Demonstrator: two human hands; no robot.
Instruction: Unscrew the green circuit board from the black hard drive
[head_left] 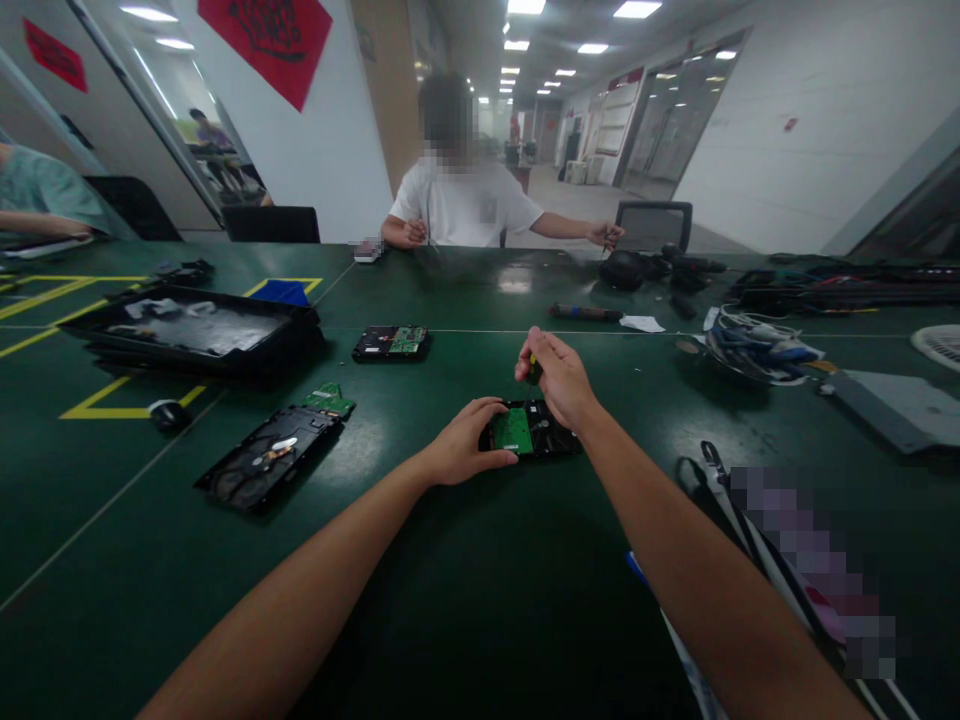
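Black, flat, boxy drive with a green circuit board (513,430) lies on the dark green, shiny bench (442,580). The left hand (466,445) is half curled, gripping the drive's left end. The right hand (561,378) is closed around a small yellow-and-black tool (535,369) above the drive; its tip is hidden.

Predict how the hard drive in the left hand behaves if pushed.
The hard drive, a boxy black case, is probably stiff. Lying flat, it seems unlikely to roll or tip. Its green board is exposed, so perhaps fragile.
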